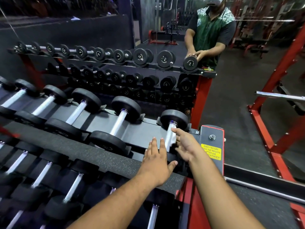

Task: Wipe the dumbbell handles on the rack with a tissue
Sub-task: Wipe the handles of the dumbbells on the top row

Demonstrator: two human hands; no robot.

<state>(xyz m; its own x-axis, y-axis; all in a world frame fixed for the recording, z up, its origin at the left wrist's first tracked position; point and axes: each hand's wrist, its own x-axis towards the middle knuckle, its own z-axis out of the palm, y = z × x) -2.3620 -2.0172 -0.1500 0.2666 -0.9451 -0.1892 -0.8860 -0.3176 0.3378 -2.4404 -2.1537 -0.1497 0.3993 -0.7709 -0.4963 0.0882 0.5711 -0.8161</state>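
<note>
Fingers of the left hand (156, 160) lie straight on the near black rubber head of the rightmost dumbbell (173, 123), right of centre frame; the right hand (184, 146) presses a white crumpled tissue (172, 138) against its ridged silver handle (170, 134), its fingers hidden, so whether they curl cannot be told.

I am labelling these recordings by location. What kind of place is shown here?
Most likely a gym's free-weights area. Rows of dumbbells lie on a tiered rack, a large wall mirror stands behind it, and a yellow sign asks users to return the weights after use.
</note>
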